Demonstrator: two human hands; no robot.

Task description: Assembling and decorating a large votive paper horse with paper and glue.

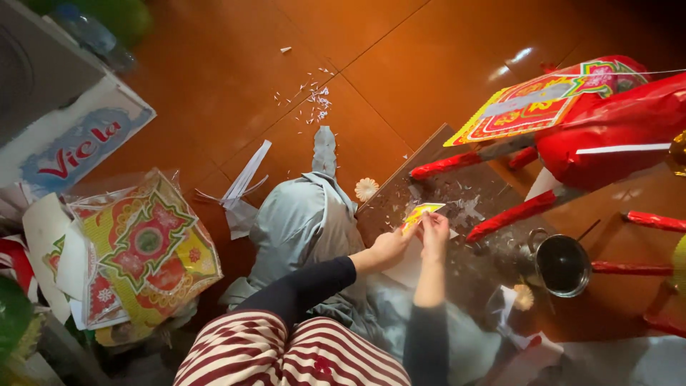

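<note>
Both hands meet on a small yellow paper cutout [421,213]: the left hand [389,248] pinches its lower edge, the right hand [434,232] its right side, each grip closed on the paper. The cutout sits just above a clear sheet [457,196] littered with white scraps [314,100], so trimming looks partly done, and the piece is not yet fixed to anything. Beyond the grip stands a red paper horse [607,129]; to its right, a metal cup [561,263]. Both forearms reach forward, wrists bent inward, dark sleeves pushed back.

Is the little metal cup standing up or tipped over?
Standing up: the metal cup shows its round open mouth facing upward.
</note>
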